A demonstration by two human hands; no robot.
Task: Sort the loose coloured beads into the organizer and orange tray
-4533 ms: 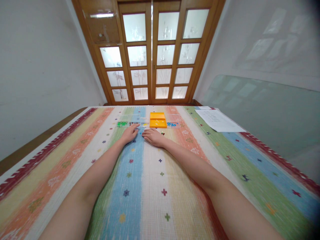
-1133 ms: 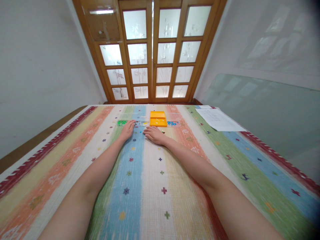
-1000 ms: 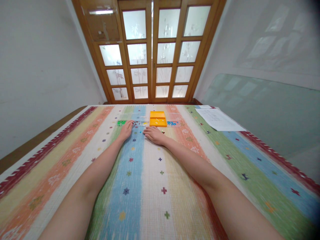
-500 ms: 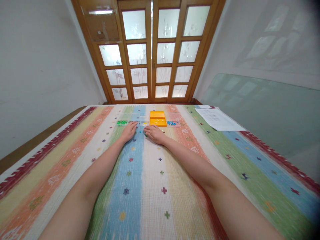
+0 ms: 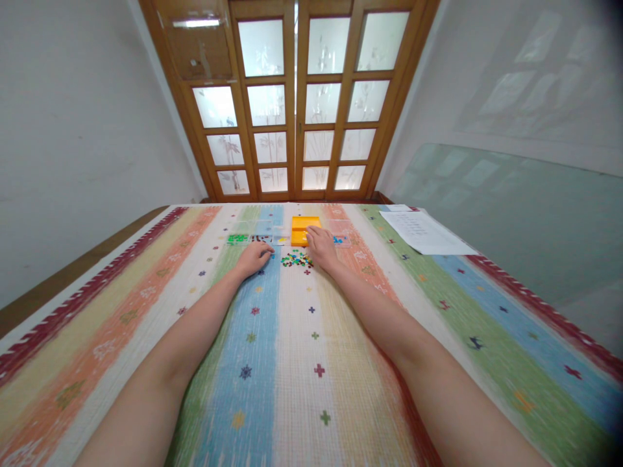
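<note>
As left hand (image 5: pixel 253 257) and right hand (image 5: pixel 321 246) rest apart — beads (image 5: pixel 296 259) lie between.

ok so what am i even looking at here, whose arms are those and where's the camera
No machine here: these are one person's own bare arms, filmed by a single camera worn on their head, looking forward and down. They reach across a table under a striped cloth. The left hand rests on the cloth near some green pieces. The right hand lies at the near edge of an orange tray. Between the hands sits a loose pile of small coloured pieces. A sheet of paper lies far right. Whether either hand pinches a piece is too small to tell.
</note>
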